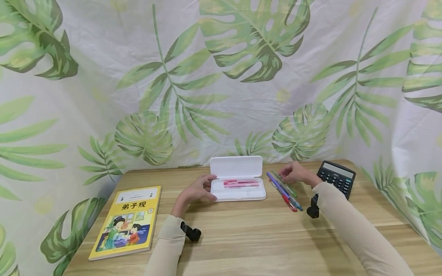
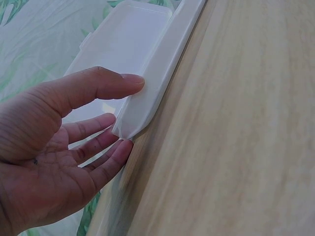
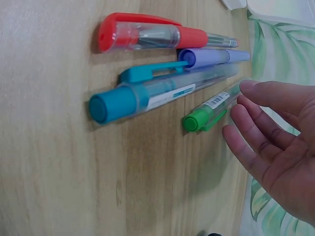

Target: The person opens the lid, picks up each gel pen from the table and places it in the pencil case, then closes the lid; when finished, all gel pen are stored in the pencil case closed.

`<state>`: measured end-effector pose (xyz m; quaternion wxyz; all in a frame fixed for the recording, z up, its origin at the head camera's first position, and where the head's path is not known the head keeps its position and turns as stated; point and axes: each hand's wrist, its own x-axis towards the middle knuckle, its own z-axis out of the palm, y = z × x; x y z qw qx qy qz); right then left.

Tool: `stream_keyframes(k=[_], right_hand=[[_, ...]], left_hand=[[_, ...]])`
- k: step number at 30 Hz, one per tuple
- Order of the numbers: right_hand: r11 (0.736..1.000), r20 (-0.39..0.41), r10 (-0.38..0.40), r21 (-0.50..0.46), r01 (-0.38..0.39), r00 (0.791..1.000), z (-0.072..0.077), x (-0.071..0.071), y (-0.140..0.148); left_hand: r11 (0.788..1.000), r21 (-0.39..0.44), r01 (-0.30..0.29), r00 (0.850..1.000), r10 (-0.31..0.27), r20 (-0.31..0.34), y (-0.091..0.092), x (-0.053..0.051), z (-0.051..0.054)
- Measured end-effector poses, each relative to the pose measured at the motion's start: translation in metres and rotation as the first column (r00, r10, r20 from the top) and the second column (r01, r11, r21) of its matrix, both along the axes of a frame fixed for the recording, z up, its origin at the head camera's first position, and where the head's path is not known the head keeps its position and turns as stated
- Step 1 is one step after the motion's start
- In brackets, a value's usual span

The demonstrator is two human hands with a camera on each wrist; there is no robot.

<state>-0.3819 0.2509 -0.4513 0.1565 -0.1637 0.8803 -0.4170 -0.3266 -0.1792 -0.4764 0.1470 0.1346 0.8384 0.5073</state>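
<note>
A white pencil case (image 1: pixel 221 196) lies with its lid raised on the table, several pink and red pens (image 1: pixel 241 184) inside. My left hand (image 1: pixel 198 188) holds its left end; in the left wrist view the thumb (image 2: pixel 132 83) is on the front wall and fingertips meet the corner. My right hand (image 1: pixel 296 173) is at the far end of a green pen (image 3: pixel 197 119), thumb and fingertips close around it; whether they touch it is unclear. Beside that pen lie a blue pen (image 3: pixel 109 105), a purple pen (image 3: pixel 216 56) and a red pen (image 3: pixel 192 37).
On the right, a black calculator (image 1: pixel 336 177) lies by my right forearm. A yellow book (image 1: pixel 127 222) lies at the table's left side. Behind the wooden table (image 1: pixel 241 237) hangs a leaf-patterned cloth (image 1: pixel 193 126).
</note>
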Motion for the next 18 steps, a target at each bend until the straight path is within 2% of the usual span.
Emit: stream_keyframes(k=[6, 18], right_hand=[[0.999, 0.001, -0.033, 0.019, 0.033, 0.999, -0.0047, -0.0025, -0.0004], [0.999, 0.003, -0.044, 0.021, 0.044, 0.999, -0.0059, -0.0036, -0.0016]], left_hand=[[1.0, -0.012, -0.021, 1.0, 0.021, 0.013, 0.0013, -0.0017, -0.0022], [0.999, -0.007, -0.035, 0.999, 0.035, 0.018, 0.0022, 0.0006, 0.0002]])
